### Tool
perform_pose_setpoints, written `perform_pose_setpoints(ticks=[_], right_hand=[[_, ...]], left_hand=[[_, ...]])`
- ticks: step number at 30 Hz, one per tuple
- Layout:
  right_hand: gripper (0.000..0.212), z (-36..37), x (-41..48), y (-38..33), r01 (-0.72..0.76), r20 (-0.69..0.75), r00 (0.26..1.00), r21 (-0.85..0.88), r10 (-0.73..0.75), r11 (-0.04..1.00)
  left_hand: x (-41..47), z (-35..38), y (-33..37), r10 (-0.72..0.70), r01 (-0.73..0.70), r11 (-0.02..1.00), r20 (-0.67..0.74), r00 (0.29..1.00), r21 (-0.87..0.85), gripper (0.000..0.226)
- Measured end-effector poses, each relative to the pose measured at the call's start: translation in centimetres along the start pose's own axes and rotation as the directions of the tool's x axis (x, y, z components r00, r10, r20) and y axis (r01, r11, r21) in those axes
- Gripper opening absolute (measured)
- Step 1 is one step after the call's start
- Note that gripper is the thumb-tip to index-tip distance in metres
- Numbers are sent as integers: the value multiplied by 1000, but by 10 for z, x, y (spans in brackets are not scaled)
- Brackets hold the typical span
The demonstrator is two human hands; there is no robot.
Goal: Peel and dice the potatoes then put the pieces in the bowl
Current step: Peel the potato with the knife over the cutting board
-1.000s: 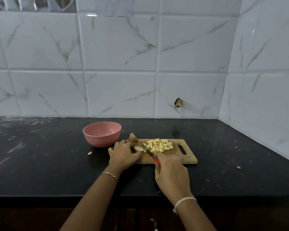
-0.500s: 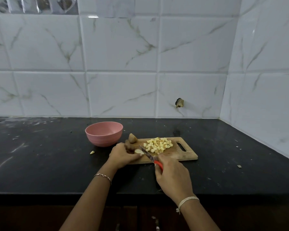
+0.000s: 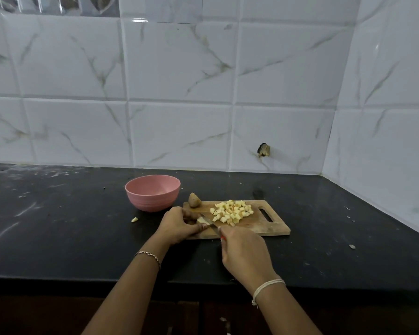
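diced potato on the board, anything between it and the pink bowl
Yes: a brown potato piece sits at the board's far left corner, roughly on the line from the dice to the bowl.

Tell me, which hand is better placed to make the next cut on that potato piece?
The right hand: it grips the knife by its red handle, with the blade lying over the potato piece on the cutting board. The left hand holds that piece, so it is probably best left steadying it.
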State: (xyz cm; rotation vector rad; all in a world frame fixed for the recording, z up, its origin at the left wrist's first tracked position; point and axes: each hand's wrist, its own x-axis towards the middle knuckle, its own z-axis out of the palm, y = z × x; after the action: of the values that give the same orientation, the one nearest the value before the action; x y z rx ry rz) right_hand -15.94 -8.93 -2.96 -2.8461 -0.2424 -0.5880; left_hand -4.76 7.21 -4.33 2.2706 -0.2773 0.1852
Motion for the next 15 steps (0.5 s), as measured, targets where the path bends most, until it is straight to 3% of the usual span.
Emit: perform_pose_setpoints(ticks=[15], right_hand=[[20, -8, 12, -11, 78, 41, 996, -110, -74, 991]], left_hand=[[-3, -1, 0, 0, -1, 999, -33, 999, -54, 32]])
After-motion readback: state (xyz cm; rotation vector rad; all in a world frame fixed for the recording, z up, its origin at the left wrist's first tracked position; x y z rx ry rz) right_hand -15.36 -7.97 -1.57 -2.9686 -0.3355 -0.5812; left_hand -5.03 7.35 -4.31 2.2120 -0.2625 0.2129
